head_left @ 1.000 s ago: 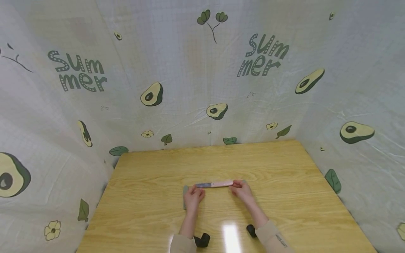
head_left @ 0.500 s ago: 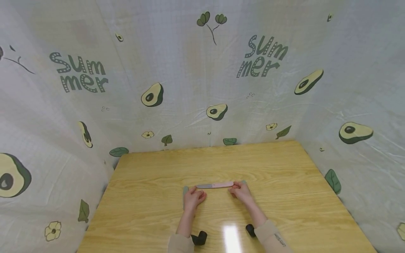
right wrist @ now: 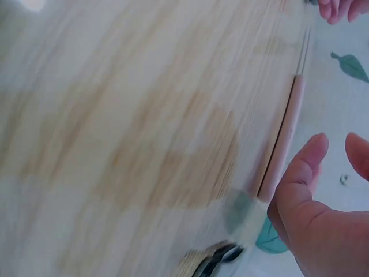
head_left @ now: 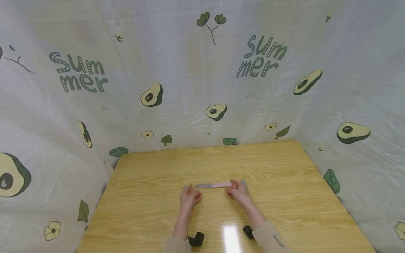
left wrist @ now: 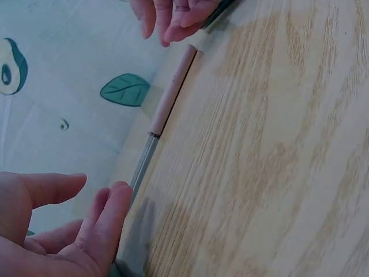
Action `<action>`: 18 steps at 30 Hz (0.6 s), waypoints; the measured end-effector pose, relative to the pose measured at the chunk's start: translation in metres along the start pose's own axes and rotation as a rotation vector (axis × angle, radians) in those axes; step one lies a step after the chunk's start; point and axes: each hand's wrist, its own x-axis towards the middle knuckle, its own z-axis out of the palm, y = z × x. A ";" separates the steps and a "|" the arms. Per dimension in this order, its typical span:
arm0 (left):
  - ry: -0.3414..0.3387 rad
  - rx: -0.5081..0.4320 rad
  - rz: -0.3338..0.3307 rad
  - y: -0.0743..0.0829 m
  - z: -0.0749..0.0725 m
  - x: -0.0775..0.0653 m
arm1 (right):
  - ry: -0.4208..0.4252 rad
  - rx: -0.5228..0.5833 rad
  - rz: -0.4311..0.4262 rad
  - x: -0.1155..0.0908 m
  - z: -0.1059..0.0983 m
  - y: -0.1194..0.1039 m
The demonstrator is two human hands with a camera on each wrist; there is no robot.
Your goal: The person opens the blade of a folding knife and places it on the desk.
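Note:
A knife with a pink handle (head_left: 221,185) and a grey blade (head_left: 203,186) lies across the table, its tip pointing left. My left hand (head_left: 188,202) is beside the tip; its thumb and fingers are spread apart in the left wrist view, and fingertips (left wrist: 120,187) overlap the blade there. At the handle's end is my right hand (head_left: 238,192), with thumb and forefinger apart (right wrist: 320,144). The left wrist view shows a small gap between the handle (left wrist: 173,89) and the right fingers (left wrist: 173,34).
A grey-green thing (head_left: 244,183) sits just behind my right hand, and another (head_left: 185,188) shows beside my left. A dark, shiny-edged thing (right wrist: 218,258) lies near the right hand. Black wrist cameras (head_left: 197,239) are on both wrists. Printed cloth walls (head_left: 177,70) surround the wooden table (head_left: 269,165).
Both hands touched the knife's ends earlier. Now the left hand has drawn away to the left of the tip, and the right fingers have loosened from the handle. The knife stays nearly in place.

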 end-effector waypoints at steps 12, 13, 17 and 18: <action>0.235 0.250 0.126 0.010 -0.040 -0.012 | -0.178 0.025 -0.050 -0.005 0.050 0.003; 0.260 0.272 0.128 0.009 -0.043 -0.012 | -0.200 0.031 -0.054 -0.006 0.054 0.003; 0.323 0.307 0.128 0.007 -0.052 -0.014 | -0.286 0.029 -0.062 -0.008 0.072 0.001; 0.336 0.314 0.127 0.007 -0.054 -0.015 | -0.301 0.028 -0.063 -0.008 0.077 0.001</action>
